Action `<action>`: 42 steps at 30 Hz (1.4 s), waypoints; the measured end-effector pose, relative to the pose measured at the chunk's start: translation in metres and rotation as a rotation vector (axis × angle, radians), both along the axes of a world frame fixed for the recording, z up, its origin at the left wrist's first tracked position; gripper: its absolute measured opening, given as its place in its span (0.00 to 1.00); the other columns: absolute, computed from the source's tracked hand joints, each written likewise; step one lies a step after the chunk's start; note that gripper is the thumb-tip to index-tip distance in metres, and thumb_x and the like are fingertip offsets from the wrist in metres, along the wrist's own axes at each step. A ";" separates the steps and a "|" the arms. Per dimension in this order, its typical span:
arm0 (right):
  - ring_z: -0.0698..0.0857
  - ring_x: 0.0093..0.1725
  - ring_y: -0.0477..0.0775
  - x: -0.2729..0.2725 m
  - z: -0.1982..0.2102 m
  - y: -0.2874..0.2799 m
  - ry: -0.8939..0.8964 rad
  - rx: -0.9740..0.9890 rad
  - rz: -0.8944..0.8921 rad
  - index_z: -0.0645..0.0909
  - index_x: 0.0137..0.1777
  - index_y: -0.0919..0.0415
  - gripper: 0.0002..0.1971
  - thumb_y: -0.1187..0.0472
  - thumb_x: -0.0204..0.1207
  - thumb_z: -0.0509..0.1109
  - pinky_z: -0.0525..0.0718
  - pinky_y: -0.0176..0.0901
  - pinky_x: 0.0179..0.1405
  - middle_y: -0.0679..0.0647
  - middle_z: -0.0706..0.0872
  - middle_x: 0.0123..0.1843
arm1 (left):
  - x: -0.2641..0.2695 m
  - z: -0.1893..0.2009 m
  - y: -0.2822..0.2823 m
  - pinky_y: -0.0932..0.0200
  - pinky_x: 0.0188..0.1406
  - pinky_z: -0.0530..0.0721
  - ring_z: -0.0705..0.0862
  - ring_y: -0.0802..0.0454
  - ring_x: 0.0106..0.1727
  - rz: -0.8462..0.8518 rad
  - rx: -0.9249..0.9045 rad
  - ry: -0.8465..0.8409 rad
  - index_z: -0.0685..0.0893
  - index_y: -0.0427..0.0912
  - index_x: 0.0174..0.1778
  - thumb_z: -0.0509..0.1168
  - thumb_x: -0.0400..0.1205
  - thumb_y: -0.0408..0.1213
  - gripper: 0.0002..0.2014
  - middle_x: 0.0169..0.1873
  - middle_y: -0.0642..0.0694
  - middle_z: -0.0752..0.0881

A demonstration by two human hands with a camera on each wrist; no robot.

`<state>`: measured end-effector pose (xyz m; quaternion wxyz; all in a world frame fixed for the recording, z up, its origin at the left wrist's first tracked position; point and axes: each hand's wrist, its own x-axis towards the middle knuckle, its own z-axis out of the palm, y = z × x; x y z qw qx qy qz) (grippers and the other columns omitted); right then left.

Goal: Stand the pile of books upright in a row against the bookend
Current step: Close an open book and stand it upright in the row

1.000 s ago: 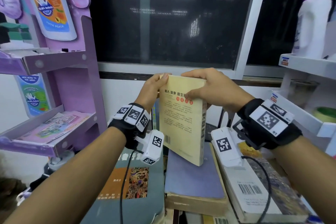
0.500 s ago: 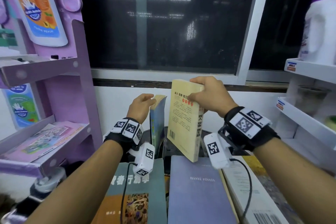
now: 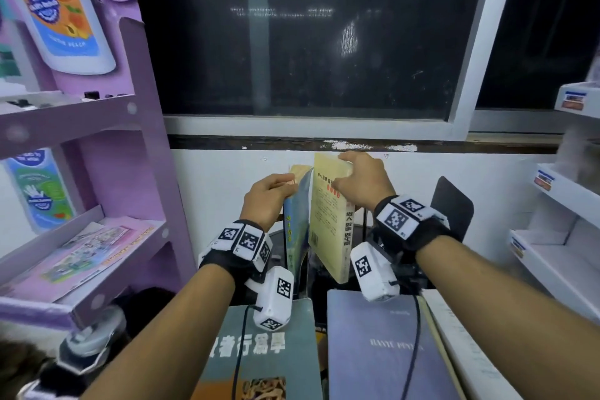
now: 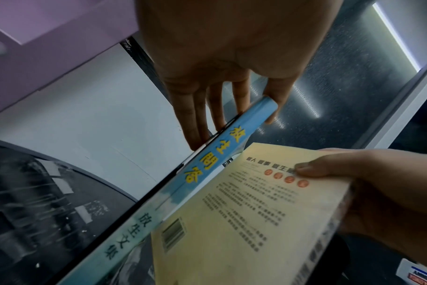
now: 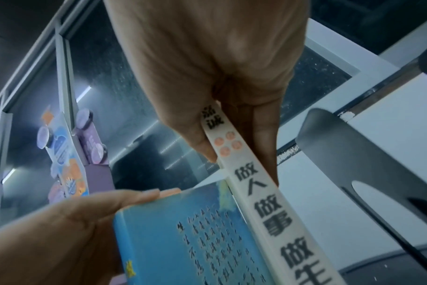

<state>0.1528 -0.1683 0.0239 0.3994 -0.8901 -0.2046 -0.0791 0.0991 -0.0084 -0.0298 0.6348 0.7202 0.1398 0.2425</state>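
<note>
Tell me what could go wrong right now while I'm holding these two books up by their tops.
The yellow book hangs tilted, its lower corner over the flat purple book; it could catch there. The right hand only pinches its top, so it may swing. The left hand props the leaning blue book, which could topple if released. The black bookend stands apart to the right, giving no support yet.

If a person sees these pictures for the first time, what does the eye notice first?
Probably the two upright books in the centre: the right hand grips a pale yellow paperback, and the left hand holds a thin blue book beside it. Next, the tall purple display shelf at left and the dark window behind.
</note>
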 end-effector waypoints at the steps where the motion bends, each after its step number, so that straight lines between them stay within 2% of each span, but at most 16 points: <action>1: 0.87 0.56 0.62 0.003 -0.004 0.004 0.009 -0.011 -0.001 0.73 0.76 0.54 0.30 0.63 0.72 0.71 0.89 0.58 0.51 0.59 0.83 0.66 | 0.000 -0.001 0.000 0.47 0.55 0.87 0.85 0.46 0.58 0.001 -0.008 -0.008 0.88 0.49 0.57 0.69 0.78 0.37 0.12 0.54 0.47 0.88; 3: 0.88 0.55 0.62 0.008 -0.012 0.010 0.029 -0.020 -0.008 0.72 0.77 0.53 0.30 0.62 0.73 0.70 0.88 0.54 0.52 0.59 0.82 0.68 | 0.000 -0.004 0.000 0.45 0.59 0.86 0.86 0.48 0.57 0.007 -0.012 -0.026 0.89 0.50 0.56 0.70 0.77 0.38 0.12 0.52 0.48 0.89; 6: 0.86 0.59 0.59 0.013 -0.022 0.019 0.046 -0.070 -0.017 0.70 0.78 0.50 0.30 0.60 0.76 0.70 0.79 0.37 0.51 0.56 0.81 0.69 | 0.001 -0.006 0.001 0.43 0.63 0.83 0.86 0.49 0.56 0.008 -0.016 -0.043 0.90 0.51 0.55 0.70 0.77 0.39 0.11 0.52 0.49 0.90; 7: 0.86 0.60 0.59 0.013 -0.024 0.023 0.049 -0.073 -0.012 0.70 0.79 0.50 0.30 0.59 0.76 0.70 0.78 0.37 0.52 0.56 0.81 0.70 | 0.002 -0.006 0.001 0.43 0.63 0.83 0.86 0.49 0.57 0.002 -0.018 -0.046 0.89 0.51 0.55 0.70 0.77 0.40 0.11 0.52 0.49 0.90; 10: 0.85 0.61 0.64 0.013 -0.028 0.036 0.066 -0.051 0.043 0.69 0.79 0.53 0.32 0.60 0.75 0.71 0.86 0.53 0.58 0.60 0.77 0.73 | 0.003 -0.007 0.001 0.42 0.63 0.84 0.86 0.48 0.58 -0.015 -0.020 -0.057 0.89 0.50 0.57 0.69 0.78 0.39 0.12 0.53 0.48 0.90; 11: 0.85 0.61 0.64 0.013 -0.030 0.039 0.066 -0.069 0.055 0.68 0.79 0.54 0.32 0.60 0.75 0.70 0.85 0.54 0.59 0.60 0.77 0.74 | 0.003 -0.008 0.001 0.43 0.61 0.84 0.86 0.48 0.58 -0.020 -0.023 -0.062 0.89 0.49 0.57 0.69 0.78 0.39 0.12 0.53 0.48 0.90; 13: 0.83 0.64 0.63 0.012 -0.031 0.041 0.054 -0.099 0.082 0.69 0.79 0.56 0.30 0.60 0.77 0.69 0.83 0.47 0.60 0.61 0.76 0.75 | 0.003 -0.008 0.001 0.46 0.55 0.87 0.86 0.46 0.59 -0.025 -0.044 -0.067 0.89 0.48 0.58 0.69 0.79 0.39 0.12 0.54 0.47 0.89; 17: 0.82 0.63 0.62 0.011 -0.030 0.043 0.045 -0.125 0.139 0.71 0.76 0.59 0.25 0.59 0.79 0.67 0.83 0.45 0.53 0.61 0.79 0.71 | 0.002 -0.007 0.002 0.57 0.39 0.85 0.85 0.46 0.56 -0.046 -0.082 -0.082 0.87 0.45 0.60 0.68 0.81 0.37 0.13 0.55 0.45 0.88; 20: 0.86 0.56 0.59 0.005 -0.025 0.044 0.125 -0.149 0.225 0.68 0.78 0.56 0.28 0.58 0.78 0.67 0.86 0.43 0.37 0.60 0.81 0.68 | -0.001 -0.006 0.004 0.61 0.34 0.84 0.85 0.47 0.55 -0.059 -0.102 -0.081 0.87 0.44 0.62 0.67 0.81 0.36 0.13 0.56 0.44 0.88; 21: 0.88 0.52 0.58 0.002 -0.023 0.043 0.175 -0.140 0.259 0.67 0.79 0.55 0.29 0.58 0.77 0.67 0.89 0.46 0.35 0.60 0.82 0.65 | -0.001 -0.006 0.004 0.61 0.33 0.84 0.86 0.47 0.55 -0.066 -0.107 -0.081 0.86 0.44 0.62 0.67 0.81 0.36 0.13 0.56 0.44 0.88; 24: 0.90 0.48 0.60 -0.006 -0.022 0.041 0.259 -0.126 0.307 0.68 0.74 0.57 0.27 0.61 0.75 0.68 0.91 0.56 0.42 0.61 0.85 0.57 | -0.002 -0.006 0.006 0.60 0.33 0.86 0.87 0.47 0.53 -0.075 -0.114 -0.081 0.86 0.44 0.62 0.67 0.82 0.36 0.13 0.55 0.42 0.88; 29: 0.91 0.49 0.62 -0.010 -0.023 0.036 0.360 -0.091 0.363 0.64 0.76 0.59 0.33 0.66 0.73 0.73 0.90 0.59 0.48 0.63 0.86 0.56 | -0.003 -0.005 0.006 0.58 0.34 0.87 0.87 0.50 0.48 -0.085 -0.122 -0.084 0.86 0.44 0.63 0.66 0.82 0.36 0.14 0.54 0.43 0.89; 32: 0.91 0.48 0.62 -0.013 -0.024 0.034 0.385 -0.066 0.369 0.61 0.78 0.57 0.40 0.68 0.71 0.78 0.91 0.56 0.48 0.62 0.85 0.55 | -0.003 -0.005 0.007 0.58 0.34 0.87 0.88 0.52 0.44 -0.094 -0.133 -0.075 0.85 0.44 0.63 0.66 0.82 0.36 0.14 0.50 0.44 0.89; 36: 0.90 0.47 0.59 -0.017 -0.030 0.034 0.346 -0.045 0.328 0.53 0.84 0.52 0.49 0.67 0.69 0.81 0.91 0.50 0.44 0.51 0.79 0.46 | -0.003 -0.005 0.006 0.59 0.31 0.86 0.88 0.53 0.43 -0.098 -0.136 -0.068 0.85 0.45 0.63 0.66 0.82 0.36 0.14 0.50 0.43 0.89; 38: 0.89 0.48 0.59 -0.018 -0.032 0.034 0.342 -0.030 0.318 0.52 0.85 0.51 0.52 0.67 0.68 0.81 0.91 0.50 0.44 0.50 0.77 0.47 | -0.002 -0.006 0.006 0.59 0.32 0.86 0.88 0.52 0.43 -0.099 -0.135 -0.068 0.85 0.46 0.63 0.66 0.82 0.37 0.14 0.51 0.43 0.89; 42: 0.89 0.51 0.61 -0.020 -0.034 0.034 0.307 -0.036 0.308 0.52 0.84 0.51 0.52 0.66 0.67 0.82 0.91 0.53 0.45 0.57 0.79 0.59 | -0.003 -0.006 0.006 0.57 0.35 0.86 0.88 0.51 0.45 -0.109 -0.128 -0.062 0.85 0.46 0.63 0.67 0.82 0.37 0.14 0.52 0.43 0.89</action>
